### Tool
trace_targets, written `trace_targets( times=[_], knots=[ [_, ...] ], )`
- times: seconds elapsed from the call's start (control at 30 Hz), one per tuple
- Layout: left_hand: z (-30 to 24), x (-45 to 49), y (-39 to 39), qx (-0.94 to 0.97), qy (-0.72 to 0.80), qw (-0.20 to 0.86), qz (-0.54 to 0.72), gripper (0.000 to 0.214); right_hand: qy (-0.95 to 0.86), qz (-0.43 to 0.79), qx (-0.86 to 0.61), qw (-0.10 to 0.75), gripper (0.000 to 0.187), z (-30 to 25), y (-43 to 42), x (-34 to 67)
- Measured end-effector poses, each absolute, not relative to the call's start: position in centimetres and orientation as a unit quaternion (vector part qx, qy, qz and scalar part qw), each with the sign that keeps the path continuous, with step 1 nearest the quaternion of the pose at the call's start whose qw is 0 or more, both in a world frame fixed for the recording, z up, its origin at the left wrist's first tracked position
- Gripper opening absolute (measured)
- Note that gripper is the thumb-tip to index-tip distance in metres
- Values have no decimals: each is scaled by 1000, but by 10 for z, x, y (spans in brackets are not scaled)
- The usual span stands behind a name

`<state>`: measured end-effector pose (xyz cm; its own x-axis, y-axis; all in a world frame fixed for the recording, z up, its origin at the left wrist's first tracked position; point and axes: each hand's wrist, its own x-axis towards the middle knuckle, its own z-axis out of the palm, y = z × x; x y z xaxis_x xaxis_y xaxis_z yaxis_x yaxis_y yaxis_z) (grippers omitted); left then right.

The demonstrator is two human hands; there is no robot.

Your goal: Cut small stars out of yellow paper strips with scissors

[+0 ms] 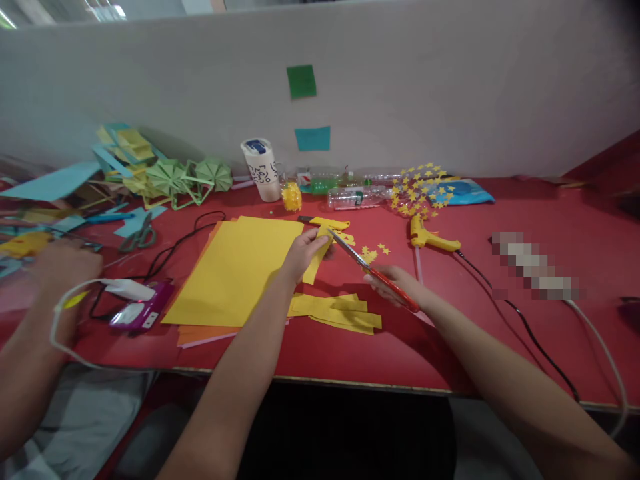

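My left hand [303,255] is closed on a strip of yellow paper [314,268], held upright above the table. In my right hand [393,283] is a pair of scissors with red handles [395,288], their blades pointing up and left to the strip's upper edge. Whether the blades have paper between them I cannot tell. Several cut yellow strips [340,312] lie just below my hands. Small yellow paper stars [370,255] are scattered beyond the scissors. Left of my left hand lies a stack of yellow sheets [235,267], with orange and pink ones under it.
A yellow glue gun [433,241] with a cord lies right. Behind stand a patterned tumbler [261,170], plastic bottles [357,197] and a cluster of stars [423,190]. At left are a purple power adapter [143,307], grey scissors [139,237], paper crafts [170,179] and another person's hand [65,267].
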<state>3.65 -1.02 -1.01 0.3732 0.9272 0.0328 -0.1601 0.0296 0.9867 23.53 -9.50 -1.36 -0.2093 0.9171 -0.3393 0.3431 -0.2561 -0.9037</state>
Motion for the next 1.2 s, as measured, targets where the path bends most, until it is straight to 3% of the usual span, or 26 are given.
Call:
trace_targets(
  times=[0.23,1.2],
  knots=[
    [-9,35,-10,579,375,567,451,17,-554,557,-564,252,49,-11,-97,233],
    [-8,35,-9,564,388,579,443,16,-539,565,-571,253,37,-20,-97,233]
  ],
)
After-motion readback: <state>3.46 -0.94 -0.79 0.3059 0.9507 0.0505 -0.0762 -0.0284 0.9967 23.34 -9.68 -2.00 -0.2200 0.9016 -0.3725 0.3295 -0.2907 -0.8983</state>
